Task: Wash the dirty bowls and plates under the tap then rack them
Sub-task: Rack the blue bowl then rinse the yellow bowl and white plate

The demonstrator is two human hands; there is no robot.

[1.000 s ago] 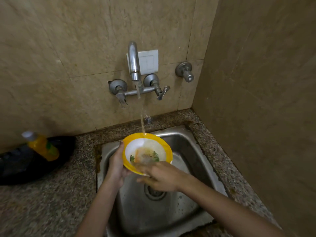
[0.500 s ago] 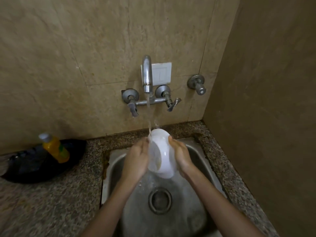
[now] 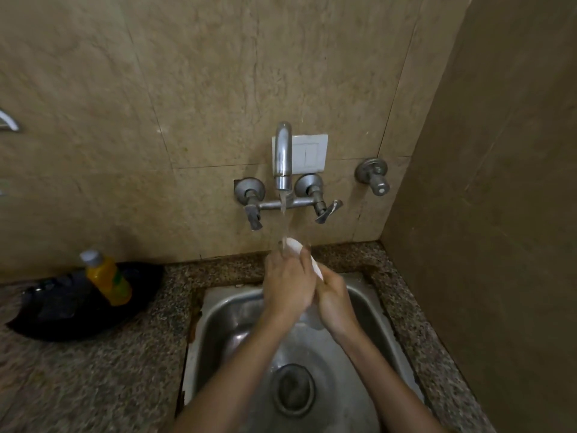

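A white bowl (image 3: 295, 245) stands on edge between my two hands over the steel sink (image 3: 224, 317), mostly hidden by them. Only its top rim and a strip of its right side show. My left hand (image 3: 288, 284) covers its near side, fingers wrapped over it. My right hand (image 3: 335, 300) grips it from the right and below. Water runs from the wall tap (image 3: 282, 157) onto the bowl's top edge and my left fingers.
A yellow bottle (image 3: 107, 278) lies on a black pan (image 3: 62, 310) on the granite counter (image 3: 93, 385) to the left. Tap handles (image 3: 324, 210) and a valve (image 3: 373, 178) jut from the tiled wall. A side wall closes the right. The sink drain (image 3: 293, 389) is below my arms.
The bowl, face up with yellow rim a second ago, has been turned on edge and raised nearer the spout. My left hand has slid over its near side; both hands closed together.
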